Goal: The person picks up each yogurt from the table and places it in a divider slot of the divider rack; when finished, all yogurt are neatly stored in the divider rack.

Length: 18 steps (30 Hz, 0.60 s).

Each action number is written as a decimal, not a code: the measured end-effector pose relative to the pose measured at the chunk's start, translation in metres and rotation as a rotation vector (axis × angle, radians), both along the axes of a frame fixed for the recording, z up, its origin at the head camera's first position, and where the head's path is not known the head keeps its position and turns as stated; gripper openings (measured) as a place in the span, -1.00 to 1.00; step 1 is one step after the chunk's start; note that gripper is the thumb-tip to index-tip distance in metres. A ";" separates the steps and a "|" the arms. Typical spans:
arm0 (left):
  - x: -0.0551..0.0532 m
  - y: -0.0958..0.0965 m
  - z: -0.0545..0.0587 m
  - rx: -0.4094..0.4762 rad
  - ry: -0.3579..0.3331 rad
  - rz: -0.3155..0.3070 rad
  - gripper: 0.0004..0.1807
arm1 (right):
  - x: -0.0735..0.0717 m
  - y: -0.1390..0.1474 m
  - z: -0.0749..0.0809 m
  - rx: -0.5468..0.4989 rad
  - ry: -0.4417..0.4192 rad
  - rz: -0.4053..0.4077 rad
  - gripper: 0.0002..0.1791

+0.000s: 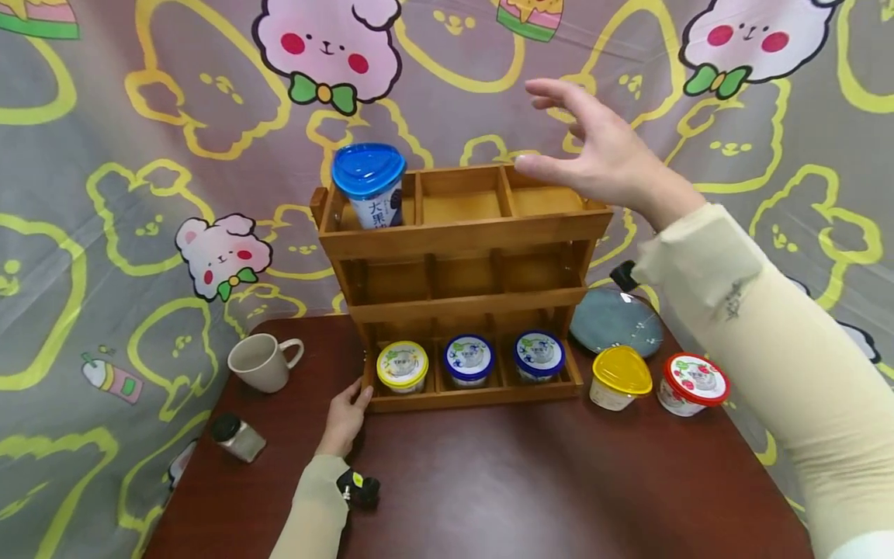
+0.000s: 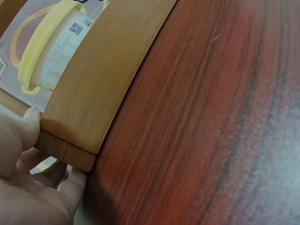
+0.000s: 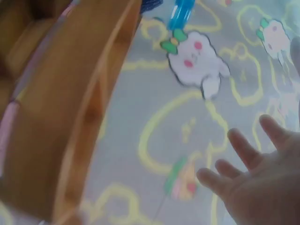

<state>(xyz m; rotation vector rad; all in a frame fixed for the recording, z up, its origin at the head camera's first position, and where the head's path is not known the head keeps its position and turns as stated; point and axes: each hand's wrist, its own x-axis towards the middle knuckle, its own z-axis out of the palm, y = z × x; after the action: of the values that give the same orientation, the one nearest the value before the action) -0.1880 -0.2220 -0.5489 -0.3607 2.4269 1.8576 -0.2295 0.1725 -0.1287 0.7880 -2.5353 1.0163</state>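
Observation:
A three-tier wooden rack [image 1: 468, 237] with compartments stands at the back of the table. My left hand [image 1: 344, 423] grips its lower left corner; in the left wrist view the thumb and fingers [image 2: 72, 187] lie around the wooden end. Raised over the rack's top right, my right hand [image 1: 615, 159] holds nothing, its fingers spread apart. A tall cup with a blue lid [image 1: 369, 182] stands tilted in the top left compartment. Along the bottom tier sit a yellow-lidded cup [image 1: 402, 366] and two dark-blue-lidded cups, one in the middle [image 1: 469, 359], one at right [image 1: 539, 355].
Left of the rack are a beige mug [image 1: 260, 365] and a small black-capped jar [image 1: 239, 439]. To its right lie a blue-grey plate [image 1: 615, 322], a cup with a yellow domed lid [image 1: 621, 378] and a red-lidded cup [image 1: 694, 384]. A patterned curtain [image 1: 447, 116] hangs behind.

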 end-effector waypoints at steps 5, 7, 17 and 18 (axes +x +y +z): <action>0.000 -0.001 0.000 0.001 -0.011 -0.002 -0.37 | 0.032 0.054 -0.036 -0.100 0.025 -0.062 -0.12; 0.000 -0.001 0.000 0.002 -0.016 -0.002 -0.38 | 0.043 0.073 -0.052 -0.125 0.018 -0.101 -0.11; 0.001 0.002 0.002 0.003 -0.036 -0.002 -0.36 | 0.088 0.136 -0.163 -0.163 -0.106 -0.421 -0.17; 0.001 0.002 0.002 0.005 -0.034 -0.001 -0.37 | 0.092 0.138 -0.174 -0.162 -0.131 -0.456 -0.17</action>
<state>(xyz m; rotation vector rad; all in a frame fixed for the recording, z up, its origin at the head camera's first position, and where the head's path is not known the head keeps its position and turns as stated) -0.1875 -0.2197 -0.5470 -0.3867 2.4001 1.8412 -0.1380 0.3109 -0.3028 0.0893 -2.5238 1.1170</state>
